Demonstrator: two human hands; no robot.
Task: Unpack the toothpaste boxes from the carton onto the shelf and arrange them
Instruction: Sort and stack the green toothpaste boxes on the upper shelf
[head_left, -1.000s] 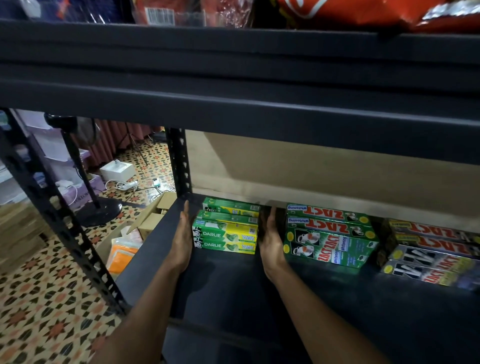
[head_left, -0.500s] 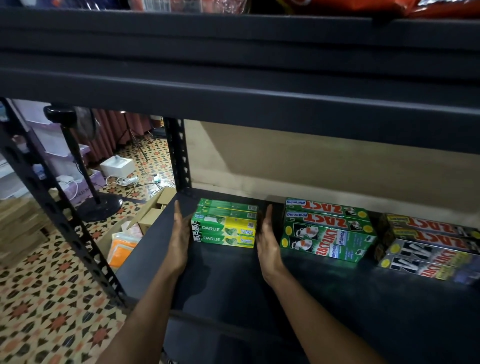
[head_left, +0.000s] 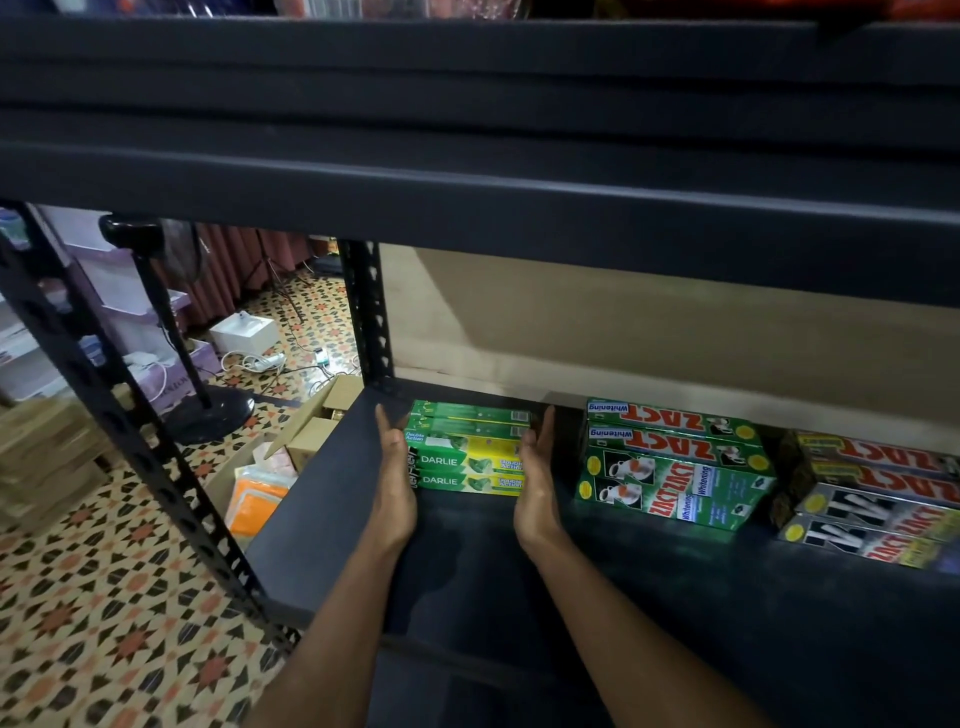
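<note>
Two flat hands, left hand (head_left: 396, 486), right hand (head_left: 535, 480), flanking Darlie boxes (head_left: 467, 457) on shelf (head_left: 649, 582)

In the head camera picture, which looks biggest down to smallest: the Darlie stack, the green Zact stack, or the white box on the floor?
1. green Zact stack
2. Darlie stack
3. white box, which sits farther from the camera, so its real size is unsure.
</note>
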